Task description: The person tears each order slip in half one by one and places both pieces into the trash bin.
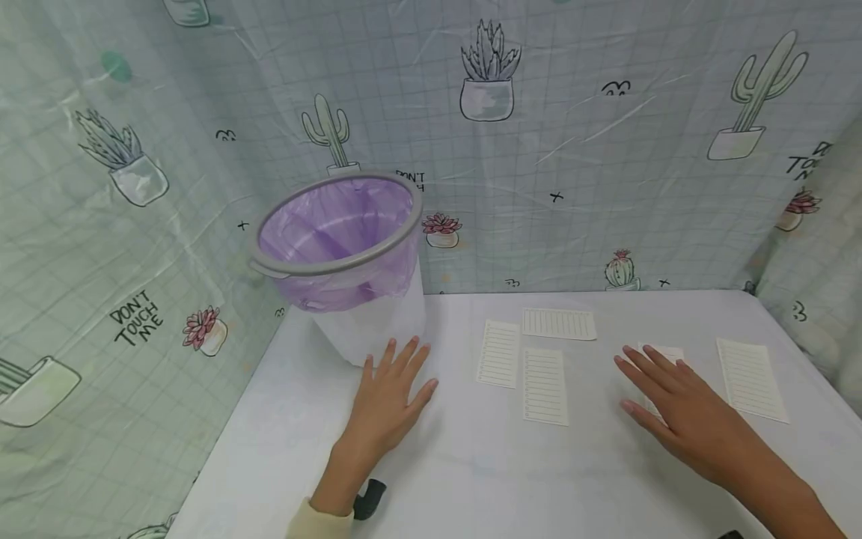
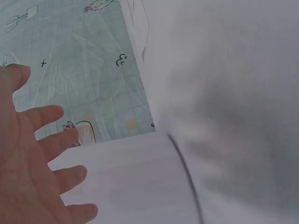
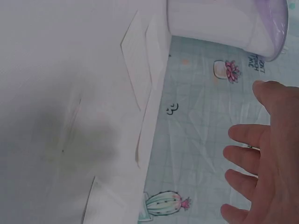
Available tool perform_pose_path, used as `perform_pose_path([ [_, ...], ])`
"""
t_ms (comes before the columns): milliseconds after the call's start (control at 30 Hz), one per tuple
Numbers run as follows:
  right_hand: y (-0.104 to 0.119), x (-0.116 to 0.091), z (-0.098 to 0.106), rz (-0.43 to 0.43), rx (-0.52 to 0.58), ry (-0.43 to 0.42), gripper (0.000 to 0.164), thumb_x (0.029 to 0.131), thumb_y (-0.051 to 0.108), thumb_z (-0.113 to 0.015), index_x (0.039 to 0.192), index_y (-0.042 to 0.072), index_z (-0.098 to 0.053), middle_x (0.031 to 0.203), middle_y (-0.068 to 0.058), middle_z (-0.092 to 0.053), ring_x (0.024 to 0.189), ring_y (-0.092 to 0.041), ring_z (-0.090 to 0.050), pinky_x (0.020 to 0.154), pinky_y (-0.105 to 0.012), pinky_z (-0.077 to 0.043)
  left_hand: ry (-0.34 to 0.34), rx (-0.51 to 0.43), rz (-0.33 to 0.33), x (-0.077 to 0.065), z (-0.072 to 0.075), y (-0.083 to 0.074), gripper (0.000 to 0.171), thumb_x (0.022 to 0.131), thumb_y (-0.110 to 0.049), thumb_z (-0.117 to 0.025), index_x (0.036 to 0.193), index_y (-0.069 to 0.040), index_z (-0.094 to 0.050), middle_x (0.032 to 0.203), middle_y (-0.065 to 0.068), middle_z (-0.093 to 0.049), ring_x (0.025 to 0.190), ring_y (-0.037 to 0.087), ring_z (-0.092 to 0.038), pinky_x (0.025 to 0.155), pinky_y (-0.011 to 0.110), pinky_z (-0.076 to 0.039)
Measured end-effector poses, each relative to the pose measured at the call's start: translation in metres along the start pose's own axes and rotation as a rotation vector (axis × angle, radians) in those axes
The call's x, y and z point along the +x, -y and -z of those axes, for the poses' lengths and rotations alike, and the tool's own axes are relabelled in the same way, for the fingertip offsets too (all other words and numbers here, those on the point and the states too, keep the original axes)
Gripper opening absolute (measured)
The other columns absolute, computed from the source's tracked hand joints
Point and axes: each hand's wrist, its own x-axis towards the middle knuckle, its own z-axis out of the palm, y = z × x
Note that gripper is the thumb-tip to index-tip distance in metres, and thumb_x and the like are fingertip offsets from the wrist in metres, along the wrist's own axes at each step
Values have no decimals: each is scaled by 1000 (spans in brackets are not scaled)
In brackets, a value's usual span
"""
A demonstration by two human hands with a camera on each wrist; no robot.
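My left hand [image 1: 385, 408] is spread with nothing in it, just in front of a white bin [image 1: 377, 326] lined with a purple bag [image 1: 337, 217] under a grey rim. To the right, my right hand [image 1: 687, 419] stretches over the table, fingers extended and holding nothing. It partly covers a small lined paper slip [image 1: 670, 353]. Another lined slip [image 1: 753, 380] lies to its right. Between the hands are three more: an upright one [image 1: 498, 353], a sideways one [image 1: 559, 324] and a nearer one [image 1: 545, 387]. Both wrist views show the fingers apart, with bare palms.
The white table [image 1: 471, 486] ends at a back edge against a hanging sheet [image 1: 539, 150] printed with cacti, which also hangs along the left and right sides. The bin stands at the table's back left corner.
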Motion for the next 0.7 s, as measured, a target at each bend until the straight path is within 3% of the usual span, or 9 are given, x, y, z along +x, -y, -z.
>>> perform_pose_path([
  [300, 9, 12, -4, 5, 39, 22, 62, 104, 44, -57, 157, 15, -41, 161, -12, -38, 150, -34, -29, 123, -27, 7, 10, -79, -3, 9, -7, -5, 60, 106, -54, -41, 158, -22, -39, 164, 2, -34, 154, 32, -22, 119, 64, -19],
  [700, 22, 31, -8, -16, 63, 59, 58, 103, 44, -57, 150, 12, -51, 157, -12, -44, 143, -38, -41, 122, -50, -25, -4, -147, -10, 20, -15, -12, 57, 107, -50, -43, 156, -21, -42, 161, 4, -40, 150, 32, -32, 118, 61, -27],
])
